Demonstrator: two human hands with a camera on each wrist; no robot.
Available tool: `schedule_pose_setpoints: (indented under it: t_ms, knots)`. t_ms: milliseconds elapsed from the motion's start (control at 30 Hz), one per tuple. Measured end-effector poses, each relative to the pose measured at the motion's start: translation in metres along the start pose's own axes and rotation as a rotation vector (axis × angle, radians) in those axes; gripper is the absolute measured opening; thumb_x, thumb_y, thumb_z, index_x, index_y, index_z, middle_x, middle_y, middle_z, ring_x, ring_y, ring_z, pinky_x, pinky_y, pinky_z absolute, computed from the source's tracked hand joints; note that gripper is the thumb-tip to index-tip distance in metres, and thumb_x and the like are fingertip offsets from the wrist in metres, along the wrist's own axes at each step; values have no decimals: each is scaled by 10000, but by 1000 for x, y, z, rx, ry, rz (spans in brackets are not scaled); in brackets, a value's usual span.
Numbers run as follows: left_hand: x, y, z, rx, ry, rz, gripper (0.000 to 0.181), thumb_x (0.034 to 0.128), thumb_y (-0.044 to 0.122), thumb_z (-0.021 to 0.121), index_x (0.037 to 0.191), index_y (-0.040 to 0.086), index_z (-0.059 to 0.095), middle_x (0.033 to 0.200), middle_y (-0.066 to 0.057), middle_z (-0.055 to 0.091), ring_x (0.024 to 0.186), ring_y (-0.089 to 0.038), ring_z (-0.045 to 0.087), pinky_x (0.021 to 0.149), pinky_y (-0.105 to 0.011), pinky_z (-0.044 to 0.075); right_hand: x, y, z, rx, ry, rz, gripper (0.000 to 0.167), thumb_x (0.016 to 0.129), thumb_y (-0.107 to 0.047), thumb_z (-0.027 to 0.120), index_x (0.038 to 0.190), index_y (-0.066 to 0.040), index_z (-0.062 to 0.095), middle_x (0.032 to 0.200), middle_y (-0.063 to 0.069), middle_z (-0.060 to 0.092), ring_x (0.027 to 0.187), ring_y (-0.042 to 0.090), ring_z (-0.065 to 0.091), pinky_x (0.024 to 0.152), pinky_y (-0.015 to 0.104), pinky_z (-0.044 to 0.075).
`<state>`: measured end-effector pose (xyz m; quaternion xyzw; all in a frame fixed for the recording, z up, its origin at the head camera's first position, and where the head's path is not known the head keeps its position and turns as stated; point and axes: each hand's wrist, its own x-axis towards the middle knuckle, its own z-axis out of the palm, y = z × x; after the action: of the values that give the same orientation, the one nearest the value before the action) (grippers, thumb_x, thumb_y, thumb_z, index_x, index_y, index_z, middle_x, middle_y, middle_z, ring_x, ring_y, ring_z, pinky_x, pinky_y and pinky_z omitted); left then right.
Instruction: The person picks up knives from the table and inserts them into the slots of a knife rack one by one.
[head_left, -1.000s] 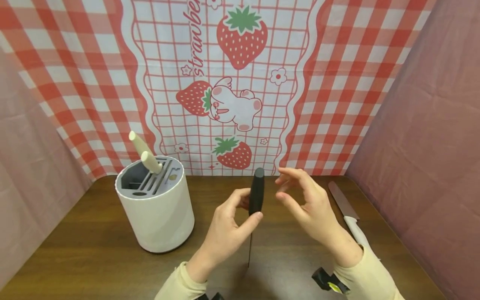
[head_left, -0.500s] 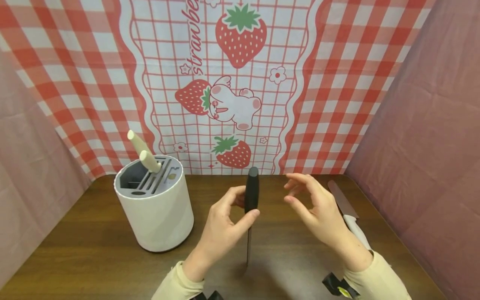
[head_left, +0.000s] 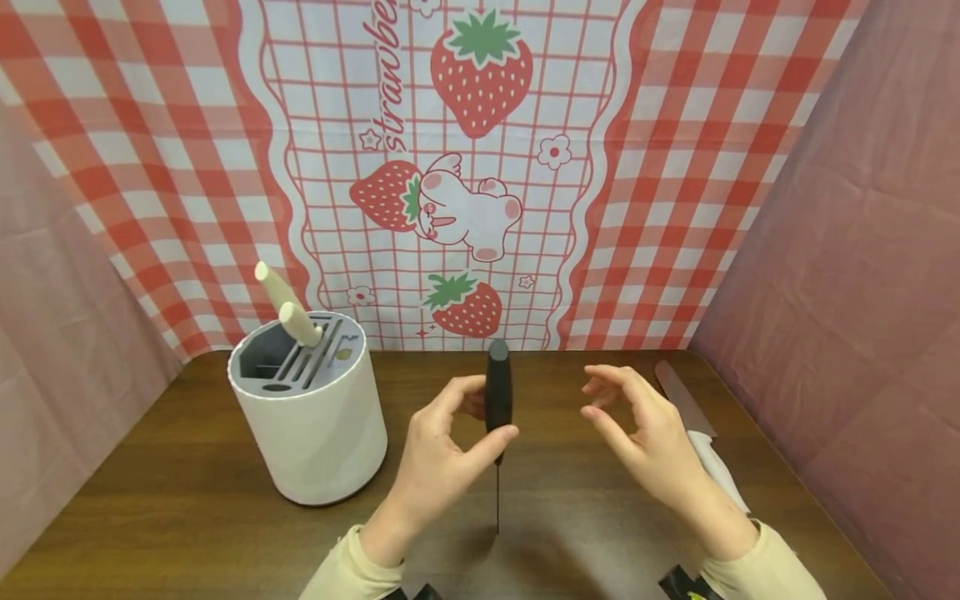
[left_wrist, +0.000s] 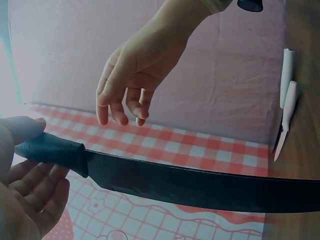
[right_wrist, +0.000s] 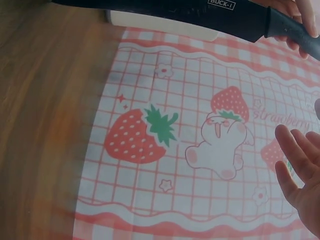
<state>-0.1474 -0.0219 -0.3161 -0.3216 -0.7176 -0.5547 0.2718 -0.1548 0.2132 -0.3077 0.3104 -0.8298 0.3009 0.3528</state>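
My left hand (head_left: 446,446) grips the black handle of a large knife (head_left: 498,387), thumb on one side and fingers on the other. The knife stands upright with its blade pointing down toward the table; in the head view the blade shows edge-on as a thin line. The left wrist view shows the whole dark, broad blade (left_wrist: 200,185). To the right of the knife, my right hand (head_left: 652,437) hovers apart from it, fingers loosely bent and holding nothing. A white knife block (head_left: 318,442) stands to the left, with two cream-handled knives (head_left: 300,323) in its slots.
At the right edge of the wooden table (head_left: 570,517) lies a white-handled knife (head_left: 712,467). Two white-handled knives appear there in the left wrist view, one being a smaller knife (left_wrist: 286,112). A strawberry-print cloth (head_left: 480,200) hangs behind, with pink cloth (head_left: 840,275) at the sides.
My right hand has drawn away from the knife, to the right and toward me. The left hand with the knife has shifted slightly left. The block has stayed put.
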Motion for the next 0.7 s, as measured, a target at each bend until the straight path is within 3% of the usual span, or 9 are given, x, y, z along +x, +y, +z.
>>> schedule_pose_setpoints:
  t_ms: [500,600,700]
  knots:
    - [-1,3,-1,-29,24,41,390,727,151,757,1074,88,588,828,-29,652,750,-113,606,710,-317,495,-12,13,-3,29,38,-99,233,870,-221,608,1040,-64,627,940,-3,616,851,72,541,761,151,421]
    - [-2,5,-3,-26,31,39,392,718,141,763,1067,88,592,825,-28,655,750,-111,609,719,-303,492,-15,15,-4,27,29,-98,203,860,-197,620,1018,-69,634,942,-16,620,859,51,538,926,191,395]
    - [-3,6,-6,-13,40,45,400,709,128,768,1069,92,596,825,-23,657,754,-108,612,727,-285,488,-18,16,-5,26,15,-100,175,853,-177,629,1004,-90,640,937,-27,622,851,44,548,1062,268,297]
